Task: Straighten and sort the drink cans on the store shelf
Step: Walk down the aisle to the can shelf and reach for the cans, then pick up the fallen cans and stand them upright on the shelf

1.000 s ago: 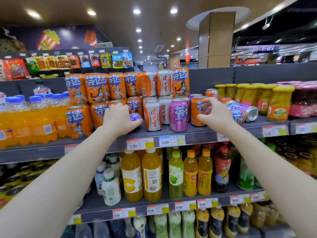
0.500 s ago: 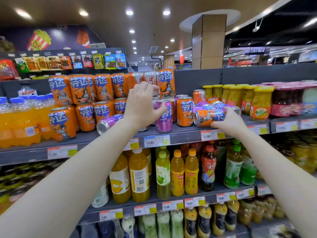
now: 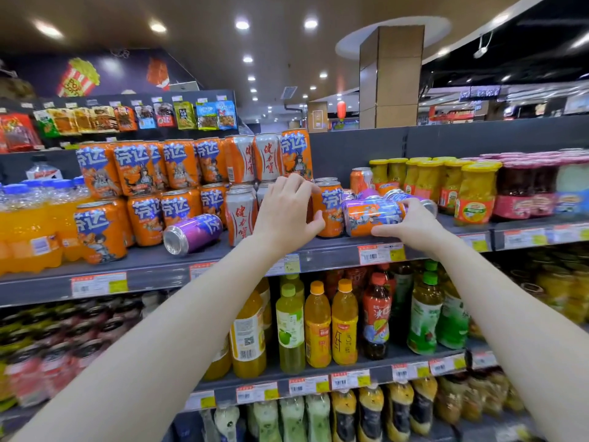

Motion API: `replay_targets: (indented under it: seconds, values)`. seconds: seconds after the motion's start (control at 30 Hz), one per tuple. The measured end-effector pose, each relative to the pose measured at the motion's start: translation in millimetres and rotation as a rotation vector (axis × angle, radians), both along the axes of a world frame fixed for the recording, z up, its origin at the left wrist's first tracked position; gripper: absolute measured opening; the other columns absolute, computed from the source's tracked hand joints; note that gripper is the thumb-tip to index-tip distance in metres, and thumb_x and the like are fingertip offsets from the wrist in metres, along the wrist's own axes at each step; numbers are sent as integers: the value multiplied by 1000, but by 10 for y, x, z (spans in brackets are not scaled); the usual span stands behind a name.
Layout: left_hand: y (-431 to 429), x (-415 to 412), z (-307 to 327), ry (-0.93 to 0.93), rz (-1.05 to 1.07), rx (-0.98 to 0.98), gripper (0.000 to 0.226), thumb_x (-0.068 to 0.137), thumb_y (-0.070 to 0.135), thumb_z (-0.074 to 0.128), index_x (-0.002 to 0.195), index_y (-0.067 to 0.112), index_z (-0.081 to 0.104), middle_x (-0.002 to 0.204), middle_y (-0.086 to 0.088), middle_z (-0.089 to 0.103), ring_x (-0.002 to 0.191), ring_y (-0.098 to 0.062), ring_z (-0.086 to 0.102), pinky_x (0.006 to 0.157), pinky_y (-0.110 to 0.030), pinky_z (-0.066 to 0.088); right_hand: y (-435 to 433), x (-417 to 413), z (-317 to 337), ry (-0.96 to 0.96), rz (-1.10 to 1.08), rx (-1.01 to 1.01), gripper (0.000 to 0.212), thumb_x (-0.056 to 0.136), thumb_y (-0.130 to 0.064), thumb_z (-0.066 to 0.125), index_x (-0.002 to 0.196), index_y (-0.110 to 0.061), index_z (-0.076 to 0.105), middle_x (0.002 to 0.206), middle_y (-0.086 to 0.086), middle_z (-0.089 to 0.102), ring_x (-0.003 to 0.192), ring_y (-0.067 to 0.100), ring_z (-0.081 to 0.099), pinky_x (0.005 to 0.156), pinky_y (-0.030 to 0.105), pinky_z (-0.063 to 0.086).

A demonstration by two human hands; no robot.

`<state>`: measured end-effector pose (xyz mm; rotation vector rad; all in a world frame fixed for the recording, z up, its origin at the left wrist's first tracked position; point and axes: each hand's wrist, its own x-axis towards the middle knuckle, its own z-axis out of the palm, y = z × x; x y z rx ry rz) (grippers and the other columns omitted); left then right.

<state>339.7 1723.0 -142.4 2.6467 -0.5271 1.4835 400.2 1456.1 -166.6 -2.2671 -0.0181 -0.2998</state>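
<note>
My left hand (image 3: 287, 208) is wrapped around an upright can that it almost wholly hides; only a dark purple sliver shows. To its right an orange can (image 3: 330, 207) stands upright, touching it. My right hand (image 3: 411, 224) grips another orange can (image 3: 371, 216) that lies on its side at the shelf's front. Behind that one, purple cans (image 3: 404, 196) also lie on their sides. To the left, one purple can (image 3: 191, 232) lies tipped over, apart from both hands. Beside it stands a white-and-orange can (image 3: 240, 215), with orange cans (image 3: 140, 173) stacked in two layers further left.
Jars with yellow lids (image 3: 475, 193) crowd the right of the grey shelf (image 3: 153, 275), and orange soda bottles (image 3: 28, 228) fill its left end. Bottled drinks (image 3: 318, 327) line the shelf below. Snack bags (image 3: 178, 114) hang behind.
My left hand left the tipped purple can and moved right to the upright purple can. My right hand drew the lying orange can toward the shelf front.
</note>
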Motion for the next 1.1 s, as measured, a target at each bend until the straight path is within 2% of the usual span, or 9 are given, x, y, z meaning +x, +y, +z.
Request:
replay_targets:
  seconds: [0.03,0.13,0.37,0.5,0.57,0.67,0.8,0.93,1.1]
  values:
    - [16,-2,-1,-11,-10,0,37,85,39,62,115,17,66,110,-2,60,102,-23,55,89,-38,47,23,-27,21,-26,14,40,127,39,-72,88,144,-27,35,136,4,53,122,29,54,100,52,50]
    - [67,-10,35,-15,-15,9,36,85,37,63,115,17,67,111,-2,61,104,-23,56,89,-39,47,59,-28,50,-85,85,181,105,63,-41,95,148,-15,39,123,-2,54,112,18,56,95,37,51]
    - [306,-49,134,-61,61,-27,38,83,32,58,115,11,65,109,-6,63,101,-26,56,88,-37,44,257,23,157,-229,165,334,102,44,-50,92,137,-37,53,134,5,53,117,22,60,95,46,56]
    - [542,-72,120,-90,123,-44,34,85,29,59,113,10,64,107,-7,63,98,-26,56,85,-35,41,339,-12,179,-287,193,349,82,66,-24,92,139,-31,54,138,4,51,117,18,58,87,35,56]
    - [673,-90,115,-108,156,-51,33,84,26,60,112,9,64,105,-8,63,96,-27,56,83,-36,42,364,21,162,-306,182,382,80,71,-13,89,140,-29,52,140,3,48,120,18,55,88,35,54]
    - [901,-130,115,-122,205,-60,34,83,26,60,112,8,63,104,-9,63,95,-29,56,82,-39,43,461,13,166,-364,188,345,83,69,-10,89,140,-32,52,141,1,47,126,21,52,97,45,54]
    - [1229,-226,66,-100,277,-126,33,84,23,61,114,8,63,104,-10,63,98,-29,56,84,-42,45,610,13,178,-448,245,219,78,75,-8,83,142,-26,50,141,0,46,120,14,48,98,45,54]
    - [1534,-280,-16,62,491,-123,41,86,36,63,116,9,61,107,-11,63,98,-31,57,83,-44,47,612,6,140,-407,252,263,78,80,-10,82,146,-27,43,146,2,44,124,16,48,95,46,55]
    - [1735,-306,-22,385,694,-126,70,86,64,57,127,7,56,127,-16,59,118,-37,54,96,-45,46,617,22,12,-409,204,322,74,83,-11,78,147,-18,42,134,0,53,117,18,57,93,36,51]
